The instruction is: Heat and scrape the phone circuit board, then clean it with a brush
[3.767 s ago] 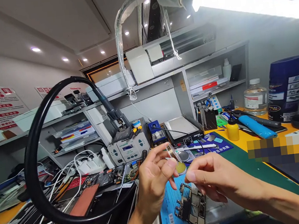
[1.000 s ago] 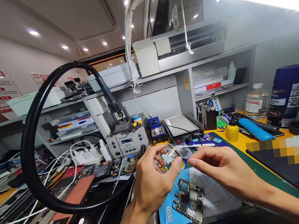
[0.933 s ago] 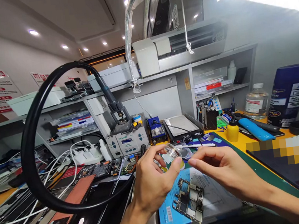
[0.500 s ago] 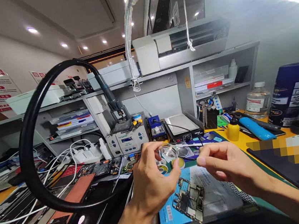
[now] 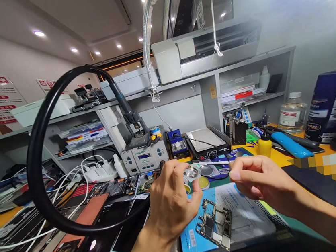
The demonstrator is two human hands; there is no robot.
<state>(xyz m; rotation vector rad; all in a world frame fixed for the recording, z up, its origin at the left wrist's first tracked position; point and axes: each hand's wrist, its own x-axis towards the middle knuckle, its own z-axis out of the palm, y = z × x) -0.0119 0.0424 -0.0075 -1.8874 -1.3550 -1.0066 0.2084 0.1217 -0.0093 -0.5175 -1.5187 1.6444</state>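
My left hand (image 5: 173, 200) pinches a small clear round dish or lid (image 5: 192, 172) between thumb and fingers, above the bench. To its right, my right hand (image 5: 262, 180) hangs apart from it. Thumb and forefinger are pressed together there, and anything between them is too small or hidden to make out. Below and between the hands, a phone logic board (image 5: 210, 223) lies on a blue and grey flat pack (image 5: 252, 225). Just beyond the left fingers sit a round tin with yellow contents (image 5: 204, 183) and a grey round lid (image 5: 206, 171).
A thick black hose (image 5: 35, 169) loops on the left over phone parts and white cables. Behind stand a hot-air station (image 5: 146, 159) and a heating plate (image 5: 207, 139). A yellow bottle (image 5: 264, 146), blue tool (image 5: 291, 144), clear bottle (image 5: 292, 114) and dark blue can (image 5: 325, 104) stand or lie right.
My right hand has drawn slightly rightward, away from the left. The clear dish has tipped a little in my left fingers. The camera view has shifted slightly.
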